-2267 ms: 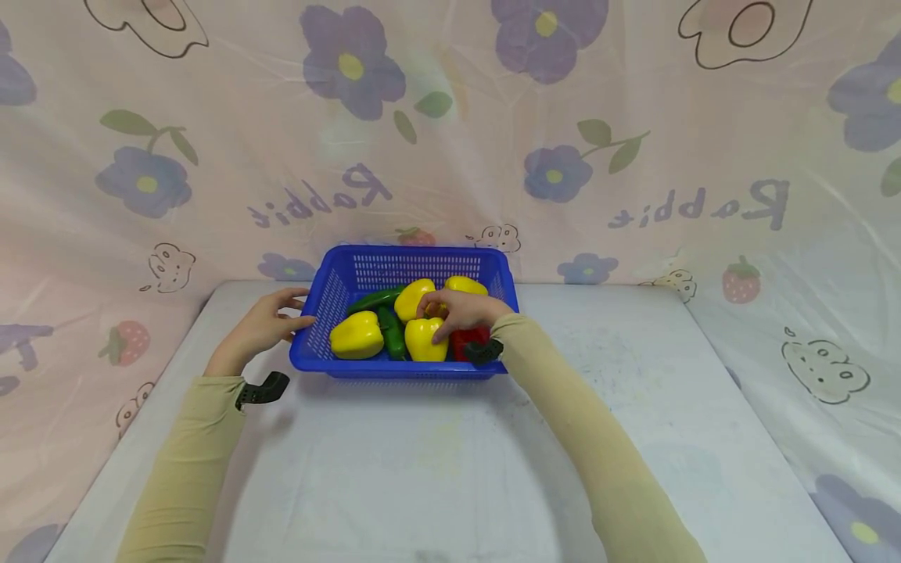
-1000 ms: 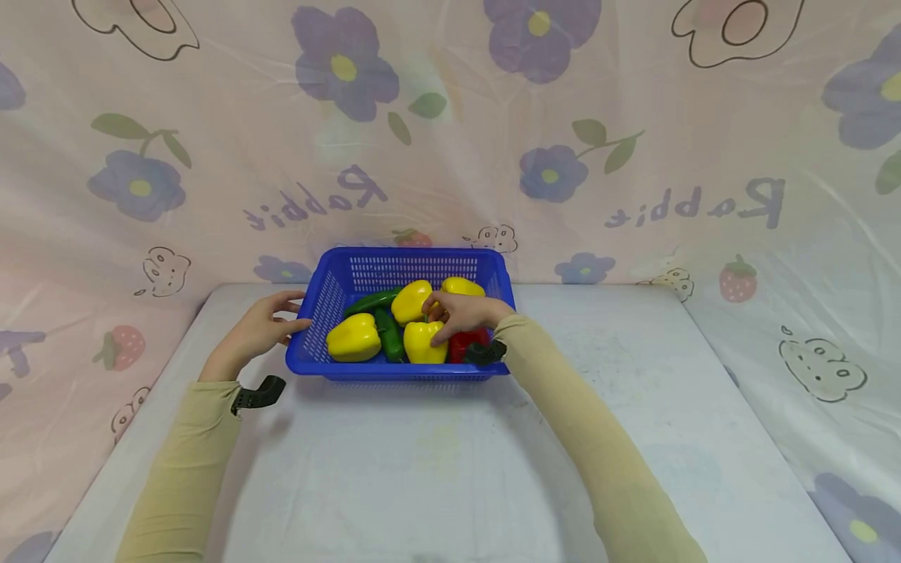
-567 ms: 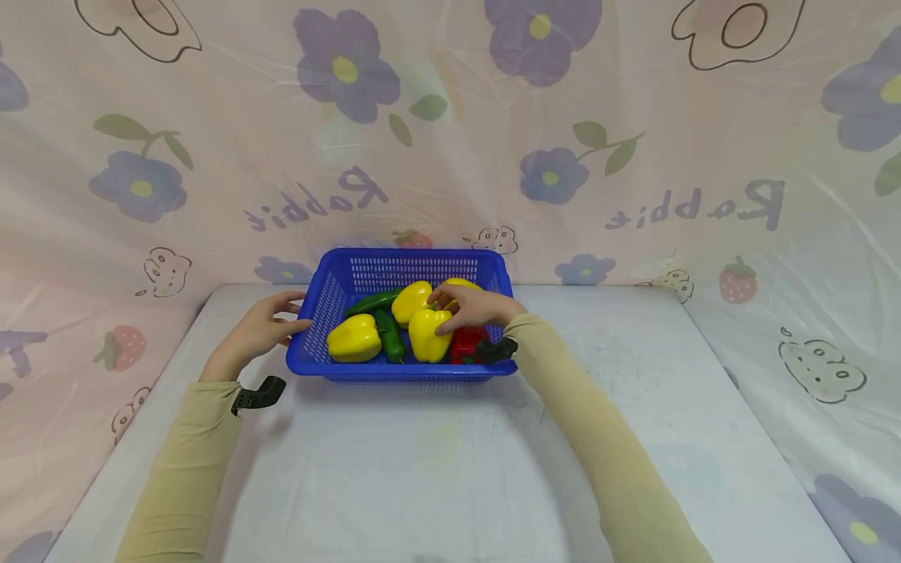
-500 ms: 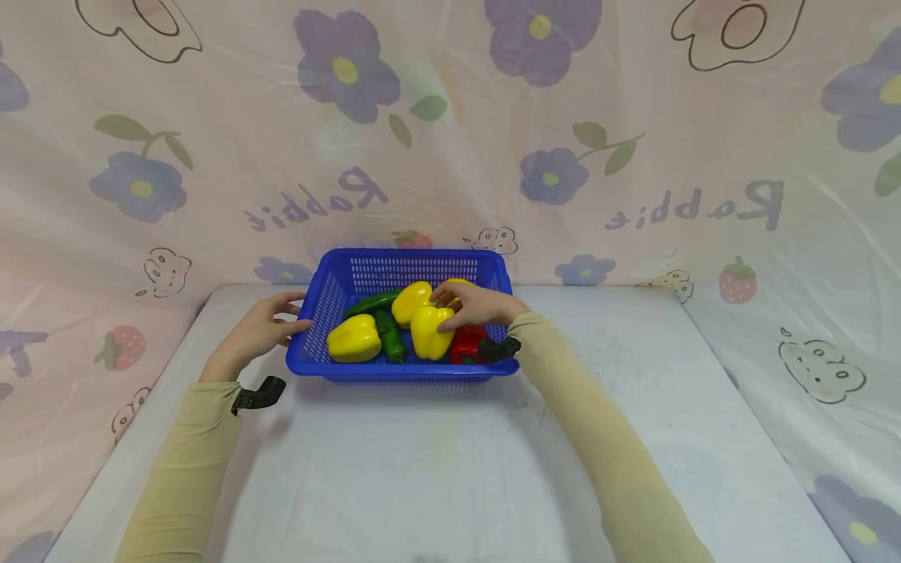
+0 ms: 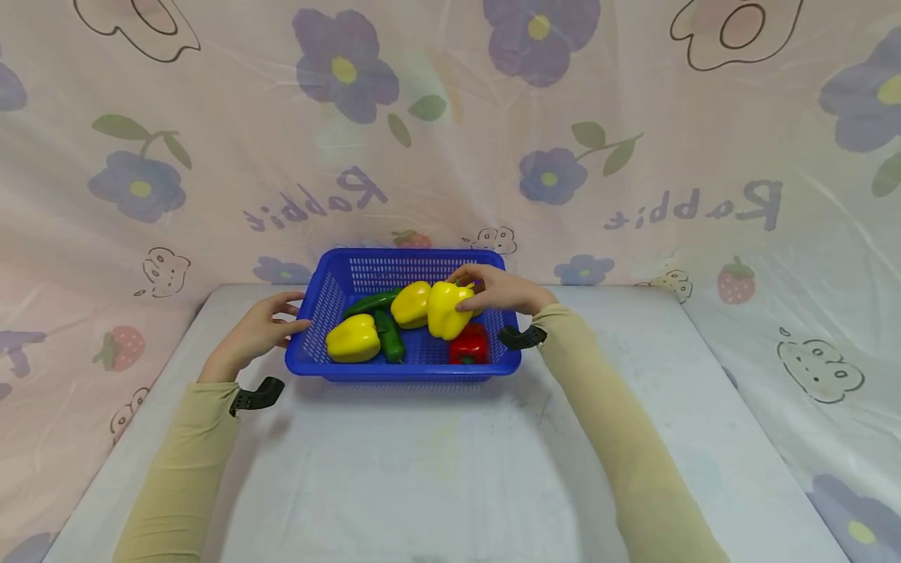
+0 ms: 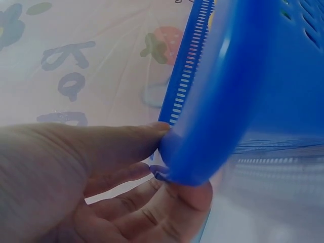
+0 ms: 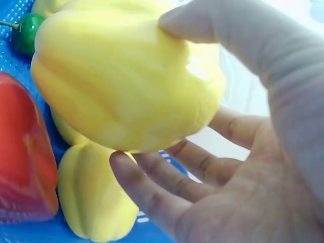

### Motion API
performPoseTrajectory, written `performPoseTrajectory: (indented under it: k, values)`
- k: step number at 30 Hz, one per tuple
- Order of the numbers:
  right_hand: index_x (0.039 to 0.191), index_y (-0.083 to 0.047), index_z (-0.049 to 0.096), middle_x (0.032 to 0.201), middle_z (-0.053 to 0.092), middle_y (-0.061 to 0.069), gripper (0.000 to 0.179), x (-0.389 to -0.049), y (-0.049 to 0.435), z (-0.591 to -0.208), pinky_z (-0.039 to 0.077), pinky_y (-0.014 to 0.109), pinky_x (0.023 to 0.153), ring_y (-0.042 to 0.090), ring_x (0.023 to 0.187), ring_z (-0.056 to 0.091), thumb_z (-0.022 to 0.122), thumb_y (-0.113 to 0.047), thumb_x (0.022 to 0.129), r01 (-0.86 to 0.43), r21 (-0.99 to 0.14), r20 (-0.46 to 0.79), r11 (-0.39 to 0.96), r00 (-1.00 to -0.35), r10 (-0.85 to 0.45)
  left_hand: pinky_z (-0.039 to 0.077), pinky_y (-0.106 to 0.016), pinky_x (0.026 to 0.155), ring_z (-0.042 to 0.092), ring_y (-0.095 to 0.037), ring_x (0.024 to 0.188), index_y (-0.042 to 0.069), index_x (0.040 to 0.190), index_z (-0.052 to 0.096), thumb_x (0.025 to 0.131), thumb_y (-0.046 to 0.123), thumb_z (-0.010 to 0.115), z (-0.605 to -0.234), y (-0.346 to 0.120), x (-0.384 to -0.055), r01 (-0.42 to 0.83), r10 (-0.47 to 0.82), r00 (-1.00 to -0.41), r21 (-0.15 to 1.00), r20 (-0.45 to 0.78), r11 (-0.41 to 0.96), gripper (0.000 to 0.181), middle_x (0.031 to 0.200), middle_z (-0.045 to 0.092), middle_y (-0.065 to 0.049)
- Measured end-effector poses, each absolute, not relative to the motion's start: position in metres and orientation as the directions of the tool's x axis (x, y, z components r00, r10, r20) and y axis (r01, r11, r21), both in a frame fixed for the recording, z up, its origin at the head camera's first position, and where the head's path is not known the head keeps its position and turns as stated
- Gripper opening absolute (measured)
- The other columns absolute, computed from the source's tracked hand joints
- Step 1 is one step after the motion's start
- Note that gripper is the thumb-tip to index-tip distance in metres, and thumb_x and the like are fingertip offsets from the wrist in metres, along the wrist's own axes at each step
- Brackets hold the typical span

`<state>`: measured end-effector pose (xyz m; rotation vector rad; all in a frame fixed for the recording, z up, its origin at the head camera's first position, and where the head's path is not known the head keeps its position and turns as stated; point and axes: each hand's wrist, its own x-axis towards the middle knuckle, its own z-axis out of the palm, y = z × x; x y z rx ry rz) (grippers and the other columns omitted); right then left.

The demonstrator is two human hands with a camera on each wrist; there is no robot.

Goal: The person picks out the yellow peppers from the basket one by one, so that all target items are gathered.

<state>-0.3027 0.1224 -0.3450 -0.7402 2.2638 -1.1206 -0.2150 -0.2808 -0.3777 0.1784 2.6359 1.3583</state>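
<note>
My right hand (image 5: 508,291) holds a yellow bell pepper (image 5: 448,311) between thumb and fingers, over the right part of a blue plastic basket (image 5: 394,369). In the right wrist view the thumb lies on one side of this pepper (image 7: 126,76) and the fingertips on the other. At the basket's left side my left hand (image 5: 256,332) grips the rim; the left wrist view has the thumb on top of the rim (image 6: 223,101) and fingers underneath. A red bell pepper (image 5: 470,344) lies below the held one, and another yellow pepper is mostly hidden behind it.
Also inside the basket are yellow bell peppers at the left (image 5: 354,338) and middle (image 5: 411,303), with long green peppers (image 5: 390,336) between them. The basket stands toward the back of a white table (image 5: 422,469), close to a patterned curtain (image 5: 450,172).
The right hand has lifted the yellow bell pepper from the basket's front and carried it up and to the right, uncovering the red pepper. The left hand stays at the rim.
</note>
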Motion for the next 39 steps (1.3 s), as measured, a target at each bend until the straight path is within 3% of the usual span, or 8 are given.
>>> performPoseTrajectory:
  k: [13, 25, 39]
  values:
    - [0.137, -0.009, 0.042, 0.136, 0.044, 0.014, 0.058, -0.299, 0.156, -0.335, 0.037, 0.050, 0.104, 0.033, 0.123, 0.042, 0.068, -0.027, 0.088, -0.230, -0.826, -0.127, 0.515, -0.814, -0.567, 0.057, -0.037, 0.074, 0.062, -0.036, 0.096, -0.004, 0.147, 0.026, 0.096, 0.020, 0.060, -0.381, -0.281, -0.213, 0.040, 0.185, -0.979, 0.803, -0.088, 0.595, 0.066, 0.126, 0.046, -0.030]
    - [0.133, -0.005, 0.042, 0.131, 0.047, 0.014, 0.049, -0.298, 0.204, -0.334, 0.041, 0.046, 0.100, 0.031, 0.113, 0.050, 0.063, -0.022, 0.092, -0.141, -0.876, -0.094, 0.462, -0.889, -0.448, 0.056, -0.032, 0.074, 0.062, -0.035, 0.096, -0.004, 0.148, 0.025, 0.099, 0.019, 0.055, -0.379, -0.286, -0.216, 0.072, 0.219, -0.974, 0.822, -0.065, 0.565, 0.062, 0.128, 0.045, -0.030]
    - [0.135, -0.004, 0.042, 0.130, 0.050, 0.014, 0.048, -0.295, 0.241, -0.340, 0.038, 0.047, 0.102, 0.030, 0.111, 0.051, 0.060, -0.025, 0.096, -0.096, -0.884, -0.102, 0.457, -0.915, -0.389, 0.057, -0.033, 0.074, 0.062, -0.036, 0.097, -0.005, 0.147, 0.026, 0.098, 0.018, 0.056, -0.380, -0.286, -0.216, 0.072, 0.226, -0.971, 0.819, -0.072, 0.569, 0.062, 0.127, 0.045, -0.030]
